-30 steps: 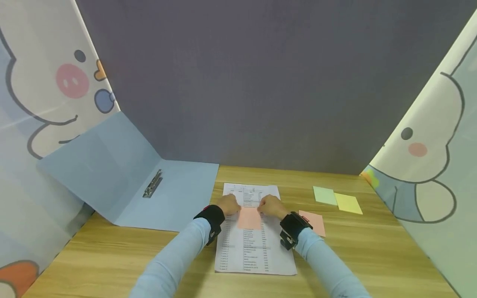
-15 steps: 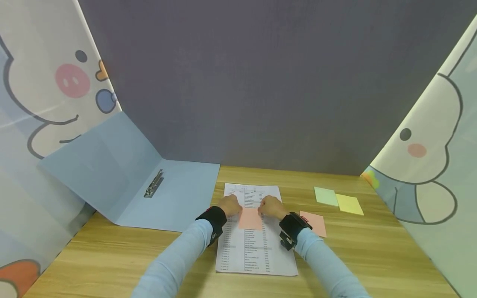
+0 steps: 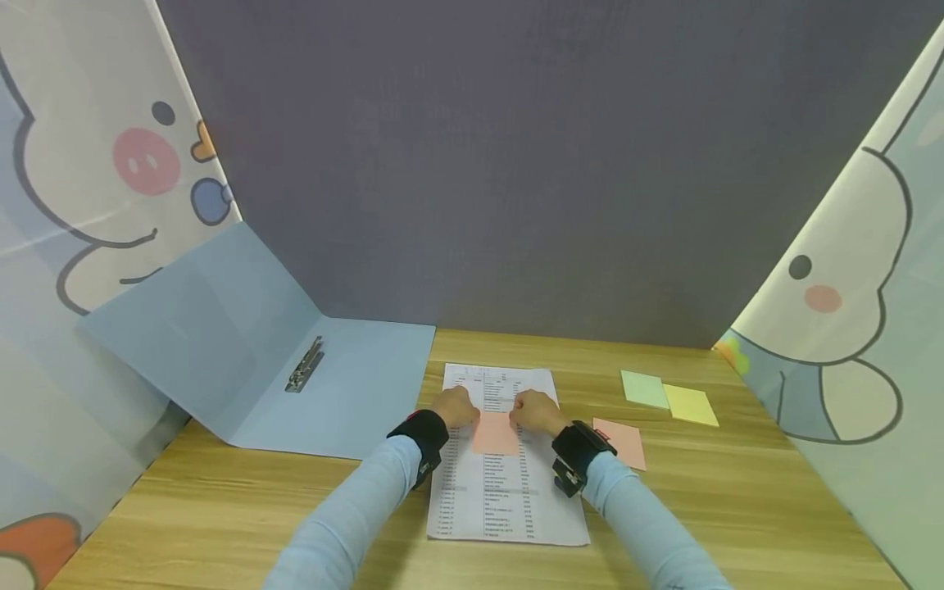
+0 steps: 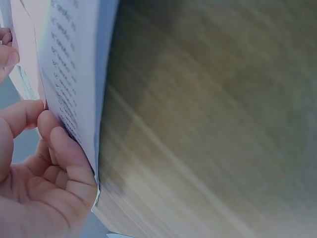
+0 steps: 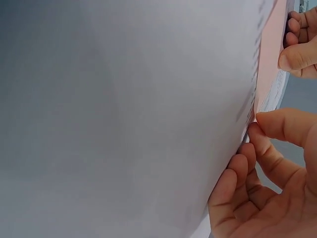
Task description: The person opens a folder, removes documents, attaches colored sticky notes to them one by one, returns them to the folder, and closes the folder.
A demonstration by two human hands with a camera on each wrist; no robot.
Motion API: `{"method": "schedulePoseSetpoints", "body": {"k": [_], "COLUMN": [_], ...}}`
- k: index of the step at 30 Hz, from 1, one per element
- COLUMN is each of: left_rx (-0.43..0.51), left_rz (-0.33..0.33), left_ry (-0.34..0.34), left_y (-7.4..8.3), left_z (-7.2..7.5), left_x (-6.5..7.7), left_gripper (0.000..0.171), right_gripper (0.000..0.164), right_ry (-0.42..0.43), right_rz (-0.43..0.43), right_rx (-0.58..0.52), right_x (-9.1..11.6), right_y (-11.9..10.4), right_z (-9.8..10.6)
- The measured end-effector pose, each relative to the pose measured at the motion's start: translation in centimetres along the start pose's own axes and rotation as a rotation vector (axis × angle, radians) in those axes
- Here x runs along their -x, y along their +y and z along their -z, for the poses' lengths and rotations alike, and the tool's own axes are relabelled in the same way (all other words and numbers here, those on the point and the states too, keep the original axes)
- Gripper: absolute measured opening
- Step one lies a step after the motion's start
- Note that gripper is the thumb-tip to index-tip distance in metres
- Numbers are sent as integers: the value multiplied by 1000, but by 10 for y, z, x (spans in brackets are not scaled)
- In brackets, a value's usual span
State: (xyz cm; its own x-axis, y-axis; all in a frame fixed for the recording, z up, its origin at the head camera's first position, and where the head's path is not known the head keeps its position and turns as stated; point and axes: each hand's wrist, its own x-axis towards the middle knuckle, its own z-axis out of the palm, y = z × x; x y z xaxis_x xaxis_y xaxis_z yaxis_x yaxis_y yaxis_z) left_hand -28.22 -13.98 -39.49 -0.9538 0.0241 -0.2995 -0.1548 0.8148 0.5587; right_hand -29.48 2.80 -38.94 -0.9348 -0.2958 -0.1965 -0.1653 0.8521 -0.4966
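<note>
On the desk (image 3: pixel 221 508), a plain pink paper square (image 3: pixel 496 436) is showing over the middle of a white printed sheet (image 3: pixel 509 508). The left hand (image 3: pixel 454 406) is pinching its upper left corner between thumb and forefinger, the right hand (image 3: pixel 537 411) its upper right.

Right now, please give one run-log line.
left hand: pinches pink note | right hand: pinches it too | printed sheet: beneath | blue folder: open
</note>
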Motion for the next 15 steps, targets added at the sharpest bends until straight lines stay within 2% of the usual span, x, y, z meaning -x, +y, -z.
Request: {"method": "schedulePoseSetpoints", "body": {"k": [6,15], "left_rx": [-21,35], "left_rz": [-11,-27], "left_ry": [22,65], "left_y": [-1,-3], "left_z": [0,0], "left_x": [0,-1], "left_gripper": [36,35], "right_gripper": [19,16], "right_ry": [-13,-30], "right_rz": [-10,-10], "right_rx": [17,29], "right_x": [-3,-4], "right_y": [4,4], "right_z": [-3,-2]}}
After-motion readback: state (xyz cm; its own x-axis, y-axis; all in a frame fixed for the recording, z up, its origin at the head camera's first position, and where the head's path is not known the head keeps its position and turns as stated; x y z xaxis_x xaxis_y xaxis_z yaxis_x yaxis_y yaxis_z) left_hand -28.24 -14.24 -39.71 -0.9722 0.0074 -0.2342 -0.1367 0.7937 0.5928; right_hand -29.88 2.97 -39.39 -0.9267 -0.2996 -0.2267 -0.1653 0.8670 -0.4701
